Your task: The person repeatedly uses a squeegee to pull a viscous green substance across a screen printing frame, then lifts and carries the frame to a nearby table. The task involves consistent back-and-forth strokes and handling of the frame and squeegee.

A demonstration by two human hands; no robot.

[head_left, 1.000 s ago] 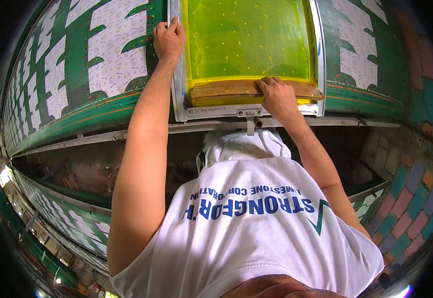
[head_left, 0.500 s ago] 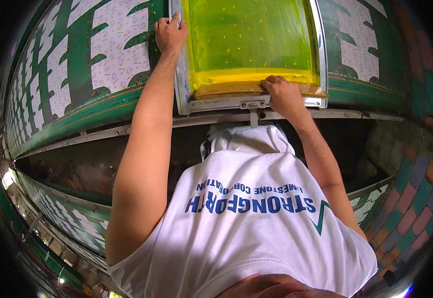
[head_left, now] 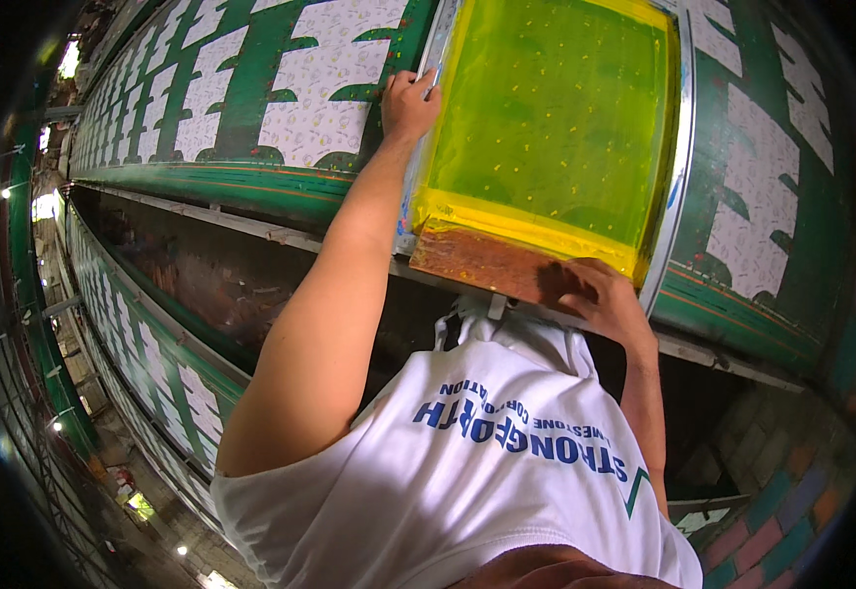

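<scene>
A silk-screen frame [head_left: 681, 128] with metal rails and a yellow-green mesh [head_left: 556, 128] lies on the long green table [head_left: 241, 179]. My left hand [head_left: 410, 108] is closed over its left rail, partway up. Along the near end of the mesh, a brown wooden squeegee [head_left: 487, 265] is tilted so its broad face shows. My right hand [head_left: 607, 296] grips the squeegee near its right end, the thumb against its face and the fingers over its top edge. The squeegee's lower edge cannot be made out.
White printed pieces [head_left: 325, 83] lie in rows on the table left of the frame, and more [head_left: 757, 187] lie to its right. A metal rail [head_left: 251, 228] runs along the near table edge. Another green table [head_left: 143, 314] stands across a dark gap. Coloured bricks [head_left: 762, 520] show at lower right.
The head view has turned, so the table and frame appear slanted. The squeegee has tipped up, showing its broad face. My left hand stays on the rail; my right wrist is more bent.
</scene>
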